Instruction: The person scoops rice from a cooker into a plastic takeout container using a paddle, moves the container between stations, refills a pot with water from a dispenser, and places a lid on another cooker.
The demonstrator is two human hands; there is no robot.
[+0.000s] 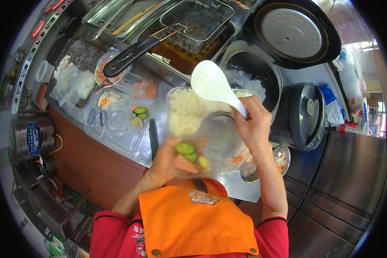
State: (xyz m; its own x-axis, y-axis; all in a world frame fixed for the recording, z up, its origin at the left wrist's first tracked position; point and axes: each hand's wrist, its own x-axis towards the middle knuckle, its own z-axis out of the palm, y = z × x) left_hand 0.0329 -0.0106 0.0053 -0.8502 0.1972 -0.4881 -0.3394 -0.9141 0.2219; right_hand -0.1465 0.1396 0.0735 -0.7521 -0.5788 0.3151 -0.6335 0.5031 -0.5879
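Observation:
My left hand (163,161) grips the near left corner of a clear plastic meal box (185,174). White rice (186,111) fills the far compartment. Green cucumber slices (184,148), pink slices of what looks like ham (184,163) and a piece that looks like boiled egg (204,162) lie on the near left. A round clear lid or cup (221,133) is in the middle. Pale pickled vegetables with orange bits (237,157) lie on the right. My right hand (254,121) holds a white rice paddle (210,80) over the rice, its dimpled blade bare.
Beyond the box stands an open rice cooker (279,93) with rice inside. A fryer basket (196,25) hangs over oil, its black handle (132,56) reaching left. A second clear box (116,138), a knife (153,137), a meat bowl (111,84) and a lidded pot (306,116) stand about.

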